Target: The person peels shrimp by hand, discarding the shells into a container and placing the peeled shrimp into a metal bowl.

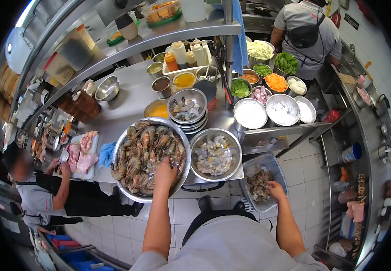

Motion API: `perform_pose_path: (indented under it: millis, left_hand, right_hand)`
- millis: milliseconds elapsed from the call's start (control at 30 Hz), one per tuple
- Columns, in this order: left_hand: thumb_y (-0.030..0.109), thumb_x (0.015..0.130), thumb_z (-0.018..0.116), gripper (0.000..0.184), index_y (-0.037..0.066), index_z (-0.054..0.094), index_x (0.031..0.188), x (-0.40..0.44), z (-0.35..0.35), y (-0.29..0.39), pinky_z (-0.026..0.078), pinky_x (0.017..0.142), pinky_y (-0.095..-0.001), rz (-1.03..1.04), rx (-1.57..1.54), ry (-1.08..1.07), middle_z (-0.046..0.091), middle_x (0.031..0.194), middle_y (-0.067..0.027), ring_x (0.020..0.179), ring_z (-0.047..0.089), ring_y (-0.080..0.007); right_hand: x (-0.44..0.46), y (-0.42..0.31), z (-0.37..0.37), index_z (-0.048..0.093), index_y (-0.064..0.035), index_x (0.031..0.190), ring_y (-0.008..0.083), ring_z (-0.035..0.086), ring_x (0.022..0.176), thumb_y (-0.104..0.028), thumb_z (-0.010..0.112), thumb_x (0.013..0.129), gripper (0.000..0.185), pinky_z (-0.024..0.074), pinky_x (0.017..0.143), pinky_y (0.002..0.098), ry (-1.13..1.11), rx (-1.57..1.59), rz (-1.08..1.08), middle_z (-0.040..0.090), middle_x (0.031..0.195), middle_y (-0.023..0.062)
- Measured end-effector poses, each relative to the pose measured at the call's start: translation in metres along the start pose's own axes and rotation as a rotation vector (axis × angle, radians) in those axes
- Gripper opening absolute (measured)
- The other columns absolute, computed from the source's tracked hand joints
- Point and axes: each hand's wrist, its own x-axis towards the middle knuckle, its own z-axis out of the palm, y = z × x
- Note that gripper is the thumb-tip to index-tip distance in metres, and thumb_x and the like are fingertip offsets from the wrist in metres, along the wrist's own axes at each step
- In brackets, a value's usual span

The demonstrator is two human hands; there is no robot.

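My left hand (164, 172) reaches into a large metal bowl (187, 158) heaped with whole shrimp (143, 149); its fingers are closed among them, and what they hold is hidden. To the right of that bowl stands a smaller metal bowl (238, 158) of peeled shrimp (213, 156). Over the right rim of a grey plastic bin (272, 167) is my right hand (275, 190), fingers bent together near the shrimp shells (258, 184) inside; whether it holds anything is too small to tell.
Stacked metal bowls (187, 106) stand behind the shrimp bowls. Containers of shredded carrot (276, 82) and white powder (250, 113) line the back right. A co-worker (42, 194) handles meat at the left; another person (308, 36) stands at the back right. A shelf (159, 32) hangs above.
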Motion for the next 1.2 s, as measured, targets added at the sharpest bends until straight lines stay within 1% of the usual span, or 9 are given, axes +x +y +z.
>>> perform_pose_path:
  millis: [133, 300, 567, 633, 800, 867, 967, 1067, 1200]
  left_hand:
    - [0.031, 0.082, 0.073, 0.045, -0.002, 0.064, 0.112, 0.009, -0.007, -0.023, 0.051, 0.080, -0.0463, 0.012, -0.308, -0.048, 0.068, 0.096, -0.0263, 0.092, 0.066, -0.0421]
    - [0.014, 0.091, 0.068, 0.021, -0.003, 0.067, 0.103, 0.009, -0.037, -0.043, 0.045, 0.071, -0.0249, -0.111, -0.857, -0.080, 0.068, 0.083, -0.0022, 0.073, 0.058, -0.0105]
    - [0.018, 0.093, 0.069, 0.020, 0.003, 0.066, 0.106, -0.006, -0.085, 0.001, 0.047, 0.061, -0.0235, -0.221, -1.160, -0.049, 0.067, 0.085, -0.0007, 0.072, 0.060, -0.0081]
    - [0.019, 0.095, 0.066, 0.020, 0.006, 0.063, 0.109, -0.013, -0.075, 0.037, 0.050, 0.056, -0.0229, -0.171, -1.466, -0.128, 0.067, 0.085, -0.0013, 0.072, 0.063, -0.0088]
    - [0.020, 0.096, 0.064, 0.021, 0.005, 0.062, 0.111, -0.028, -0.012, 0.135, 0.055, 0.059, -0.0238, -0.076, -1.341, -0.460, 0.068, 0.096, -0.0049, 0.074, 0.065, -0.0116]
    - [0.020, 0.096, 0.064, 0.024, 0.003, 0.060, 0.113, -0.032, 0.026, 0.167, 0.056, 0.059, -0.0239, -0.032, -1.315, -0.594, 0.067, 0.097, -0.0062, 0.076, 0.066, -0.0124]
    - [0.019, 0.097, 0.064, 0.029, 0.003, 0.055, 0.119, -0.040, 0.077, 0.204, 0.057, 0.063, -0.0241, -0.035, -1.379, -0.787, 0.067, 0.097, -0.0063, 0.077, 0.068, -0.0139]
    - [0.015, 0.098, 0.059, 0.031, 0.002, 0.053, 0.126, -0.044, 0.085, 0.232, 0.057, 0.078, -0.0293, -0.035, -1.262, -1.017, 0.066, 0.107, -0.0079, 0.095, 0.066, -0.0150]
    - [0.011, 0.097, 0.055, 0.036, 0.002, 0.051, 0.132, -0.048, 0.111, 0.254, 0.054, 0.084, -0.0293, 0.019, -1.250, -1.067, 0.066, 0.115, -0.0087, 0.103, 0.065, -0.0167]
  right_hand:
    - [-0.011, -0.019, 0.006, 0.062, -0.0012, 0.122, 0.0146, 0.063, 0.078, -0.008, 0.067, 0.090, 0.033, 0.0540, 0.068, 0.0282, -0.016, 0.011, -0.006, 0.068, 0.097, 0.0071]
    - [-0.016, -0.019, 0.001, 0.065, -0.0007, 0.115, 0.0173, 0.065, 0.082, -0.009, 0.070, 0.087, 0.030, 0.0533, 0.069, 0.0306, 0.003, 0.181, 0.049, 0.068, 0.095, 0.0085]
    - [-0.035, -0.102, -0.001, 0.064, -0.0006, 0.120, 0.0160, 0.065, 0.091, -0.010, 0.067, 0.090, 0.032, 0.0531, 0.080, 0.0292, -0.011, 0.115, -0.191, 0.069, 0.105, 0.0092]
    - [-0.056, -0.162, 0.003, 0.063, -0.0018, 0.123, 0.0155, 0.065, 0.096, -0.010, 0.065, 0.092, 0.032, 0.0522, 0.085, 0.0288, -0.044, 0.149, -0.336, 0.069, 0.108, 0.0089]
    - [-0.131, -0.298, 0.004, 0.061, -0.0054, 0.127, 0.0171, 0.064, 0.096, -0.009, 0.069, 0.087, 0.040, 0.0514, 0.087, 0.0312, -0.082, 0.072, -0.696, 0.067, 0.111, 0.0075]
    - [-0.144, -0.313, 0.005, 0.062, -0.0067, 0.125, 0.0258, 0.064, 0.096, -0.015, 0.072, 0.085, 0.042, 0.0512, 0.087, 0.0356, -0.024, -0.046, -0.825, 0.064, 0.114, 0.0107]
    - [-0.131, -0.291, 0.006, 0.062, -0.0063, 0.122, 0.0314, 0.064, 0.101, -0.015, 0.071, 0.084, 0.041, 0.0509, 0.089, 0.0383, 0.096, -0.256, -0.870, 0.064, 0.114, 0.0137]
    - [-0.118, -0.261, -0.010, 0.061, -0.0052, 0.120, 0.0350, 0.063, 0.105, -0.013, 0.070, 0.083, 0.039, 0.0503, 0.091, 0.0406, 0.190, -0.275, -0.599, 0.064, 0.115, 0.0167]
    - [-0.097, -0.207, -0.035, 0.061, -0.0014, 0.117, 0.0331, 0.065, 0.100, -0.009, 0.067, 0.084, 0.034, 0.0504, 0.089, 0.0391, 0.285, -0.223, -0.558, 0.067, 0.110, 0.0181]
